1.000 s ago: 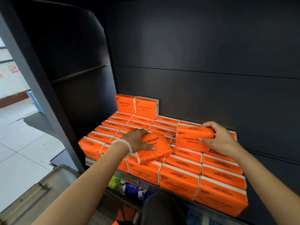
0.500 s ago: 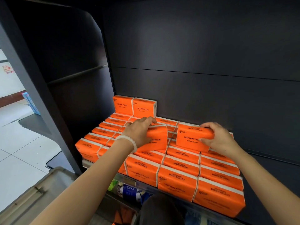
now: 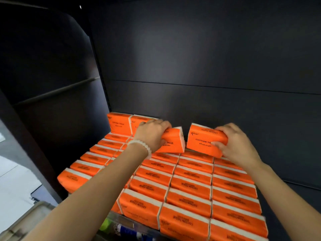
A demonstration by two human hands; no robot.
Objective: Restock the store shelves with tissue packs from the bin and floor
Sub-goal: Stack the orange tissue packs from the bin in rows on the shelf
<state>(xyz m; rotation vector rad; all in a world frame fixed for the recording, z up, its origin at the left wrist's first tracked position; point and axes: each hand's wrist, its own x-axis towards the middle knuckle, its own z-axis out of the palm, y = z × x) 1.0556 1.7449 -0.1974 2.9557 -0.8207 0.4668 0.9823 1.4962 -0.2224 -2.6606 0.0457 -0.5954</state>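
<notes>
Orange packs gripped one per hand, left hand [image 3: 152, 134] and right hand [image 3: 234, 145], should stand upright at 12 o'clock, snug beside the back pair [image 3: 119, 125].

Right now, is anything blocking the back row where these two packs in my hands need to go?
Nothing visible. The space behind the left pack and the right pack, beside the upright packs, looks open.
</notes>
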